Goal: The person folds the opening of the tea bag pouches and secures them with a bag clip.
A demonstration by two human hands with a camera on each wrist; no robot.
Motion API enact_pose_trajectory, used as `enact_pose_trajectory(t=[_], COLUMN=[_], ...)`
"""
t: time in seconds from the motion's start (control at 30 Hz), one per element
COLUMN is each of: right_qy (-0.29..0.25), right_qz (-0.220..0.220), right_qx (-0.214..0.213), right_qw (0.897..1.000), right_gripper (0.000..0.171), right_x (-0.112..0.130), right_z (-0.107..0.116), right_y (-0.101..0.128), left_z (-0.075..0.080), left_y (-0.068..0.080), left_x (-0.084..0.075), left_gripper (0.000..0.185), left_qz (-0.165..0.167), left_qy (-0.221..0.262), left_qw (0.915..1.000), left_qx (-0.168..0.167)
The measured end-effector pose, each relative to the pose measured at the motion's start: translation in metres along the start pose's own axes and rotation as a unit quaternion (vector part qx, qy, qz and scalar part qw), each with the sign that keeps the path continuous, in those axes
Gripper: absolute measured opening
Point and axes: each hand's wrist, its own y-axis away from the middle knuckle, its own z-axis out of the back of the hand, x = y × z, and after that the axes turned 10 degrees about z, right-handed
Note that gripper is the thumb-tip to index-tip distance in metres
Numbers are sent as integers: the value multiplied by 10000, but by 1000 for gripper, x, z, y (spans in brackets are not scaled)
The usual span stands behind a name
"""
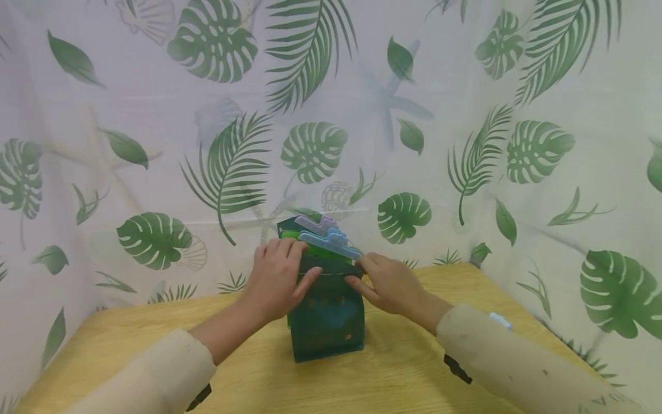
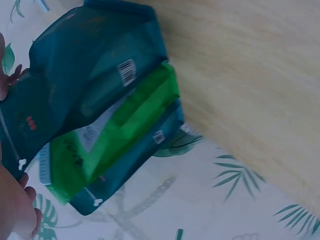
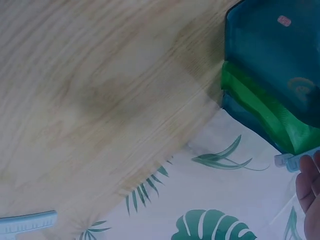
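A dark teal pouch [image 1: 327, 319] stands upright on the wooden table [image 1: 403, 368]. Right behind it stand a green bag [image 2: 117, 135] and another teal bag, each closed with a clip: one blue clip [image 1: 331, 244] and one purple clip [image 1: 316, 224]. My left hand [image 1: 302, 267] grips the front pouch's top left corner, thumb in front and fingers over the edge. My right hand [image 1: 360, 273] pinches its top right corner just under the blue clip's end [image 3: 290, 160]. In the left wrist view only a bit of my left hand [image 2: 17, 212] shows.
A loose pale blue clip [image 3: 27, 222] lies on the table to the right, seen past my right sleeve as the pale blue clip [image 1: 500, 319]. A leaf-print curtain [image 1: 465, 144] closes in the table at the back and on both sides.
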Motion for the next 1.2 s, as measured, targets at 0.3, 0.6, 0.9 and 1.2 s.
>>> enact_pose_trajectory(t=[0.3,0.6,0.9,1.2], right_qy=[275,251,310,-245], right_qz=[455,430,436,341], right_qx=[-201,-155,-183,-233], right_qw=[9984,9986,9984,9988], right_gripper=[35,27,18,30], right_x=[1,1,3,1], right_z=[2,5,3,0], right_y=[-7,-8,-8,-5], left_z=[3,0,-1,2], left_y=[-27,-30,-29,-31], left_x=[-21,-22,-25,-26], left_gripper=[43,34,36,47], left_qz=[-556,-601,-683,-278], left_qy=[-911,-836,-564,-374], left_qw=[9904,9915,9945,9938], left_qx=[879,795,564,1013])
